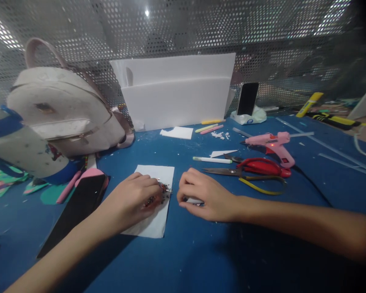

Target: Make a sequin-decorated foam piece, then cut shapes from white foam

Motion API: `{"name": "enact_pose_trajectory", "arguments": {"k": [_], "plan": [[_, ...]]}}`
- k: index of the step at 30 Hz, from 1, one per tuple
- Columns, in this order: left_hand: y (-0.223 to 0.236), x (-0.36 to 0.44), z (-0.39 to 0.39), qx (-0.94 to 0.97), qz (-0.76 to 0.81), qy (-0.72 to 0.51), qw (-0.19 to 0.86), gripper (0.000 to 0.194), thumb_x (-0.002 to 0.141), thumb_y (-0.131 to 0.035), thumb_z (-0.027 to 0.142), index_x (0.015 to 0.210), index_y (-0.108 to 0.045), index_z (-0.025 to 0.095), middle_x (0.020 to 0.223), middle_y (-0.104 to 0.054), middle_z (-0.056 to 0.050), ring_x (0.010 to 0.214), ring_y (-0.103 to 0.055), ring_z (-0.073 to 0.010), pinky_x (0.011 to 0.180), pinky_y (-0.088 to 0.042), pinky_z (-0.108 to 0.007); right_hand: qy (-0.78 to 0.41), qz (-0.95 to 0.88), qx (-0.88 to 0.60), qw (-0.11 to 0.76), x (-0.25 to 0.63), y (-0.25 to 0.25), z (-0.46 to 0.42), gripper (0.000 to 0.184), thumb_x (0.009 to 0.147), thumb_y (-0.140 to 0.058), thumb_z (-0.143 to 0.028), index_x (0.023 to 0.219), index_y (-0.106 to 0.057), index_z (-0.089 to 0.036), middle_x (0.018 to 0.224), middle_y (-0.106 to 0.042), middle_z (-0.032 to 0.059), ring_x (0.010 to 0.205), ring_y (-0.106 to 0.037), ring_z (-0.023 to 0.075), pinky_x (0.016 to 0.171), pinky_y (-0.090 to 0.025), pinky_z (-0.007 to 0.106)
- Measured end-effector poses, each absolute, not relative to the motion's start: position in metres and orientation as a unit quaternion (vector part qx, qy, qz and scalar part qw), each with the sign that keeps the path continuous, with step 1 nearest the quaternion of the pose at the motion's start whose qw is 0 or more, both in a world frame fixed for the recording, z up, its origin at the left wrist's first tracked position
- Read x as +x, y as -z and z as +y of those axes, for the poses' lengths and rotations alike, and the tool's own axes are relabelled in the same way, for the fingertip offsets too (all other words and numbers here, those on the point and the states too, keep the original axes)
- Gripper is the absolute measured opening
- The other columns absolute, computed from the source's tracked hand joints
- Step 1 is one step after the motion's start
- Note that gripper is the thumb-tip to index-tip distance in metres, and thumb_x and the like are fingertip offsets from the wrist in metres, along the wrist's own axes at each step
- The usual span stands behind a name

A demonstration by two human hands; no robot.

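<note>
My left hand [140,195] rests on a white sheet of paper [146,228] with its fingers curled over a pile of small dark, red and shiny bits [164,189]. Some of the bits show under the palm; others lie loose at the fingertips. To the right of the sheet, my right hand [204,195] is closed on the blue tabletop. A small white object [194,200] shows between its thumb and fingers, mostly hidden, so its kind cannot be made out.
Red-handled scissors [250,166], a pink glue gun [271,144] with its cord, and a pale marker [212,160] lie right of centre. A folded white board [177,101] stands behind. A black phone [76,207], bottle [27,146] and backpack [64,110] are at left.
</note>
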State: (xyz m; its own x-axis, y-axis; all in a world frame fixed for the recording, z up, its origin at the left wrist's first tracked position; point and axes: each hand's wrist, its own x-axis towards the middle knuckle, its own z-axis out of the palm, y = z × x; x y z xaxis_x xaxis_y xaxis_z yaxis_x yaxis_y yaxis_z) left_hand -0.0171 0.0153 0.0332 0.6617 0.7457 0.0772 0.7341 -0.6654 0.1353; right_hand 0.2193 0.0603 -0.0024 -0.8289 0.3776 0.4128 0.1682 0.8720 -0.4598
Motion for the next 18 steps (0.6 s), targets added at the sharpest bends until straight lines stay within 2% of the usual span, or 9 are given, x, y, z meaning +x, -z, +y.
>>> {"name": "enact_pose_trajectory", "arguments": {"k": [13,18], "plan": [[-0.03,-0.02,0.018,0.906,0.413,-0.078,0.058,0.009,0.09,-0.056,0.02,0.083,-0.061,0.019,0.079,-0.062,-0.001,0.077,-0.056,-0.0187,0.071,-0.035,-0.033,-0.205,-0.936,-0.142,0.249,0.22,0.003,0.061,0.005,0.089,-0.054,-0.021,0.088,-0.058,-0.017,0.092,-0.051,0.0047,0.085,-0.042,0.0171,0.078,-0.035,0.031],[-0.02,-0.012,0.016,0.897,0.426,-0.114,0.044,0.009,0.091,-0.055,0.017,0.084,-0.061,0.018,0.085,-0.063,-0.003,0.077,-0.055,-0.0193,0.069,-0.036,-0.033,-0.204,-0.936,-0.143,0.247,0.22,0.003,0.061,0.006,0.089,-0.054,-0.022,0.087,-0.058,-0.017,0.092,-0.051,0.0039,0.085,-0.042,0.0164,0.079,-0.035,0.031]]}}
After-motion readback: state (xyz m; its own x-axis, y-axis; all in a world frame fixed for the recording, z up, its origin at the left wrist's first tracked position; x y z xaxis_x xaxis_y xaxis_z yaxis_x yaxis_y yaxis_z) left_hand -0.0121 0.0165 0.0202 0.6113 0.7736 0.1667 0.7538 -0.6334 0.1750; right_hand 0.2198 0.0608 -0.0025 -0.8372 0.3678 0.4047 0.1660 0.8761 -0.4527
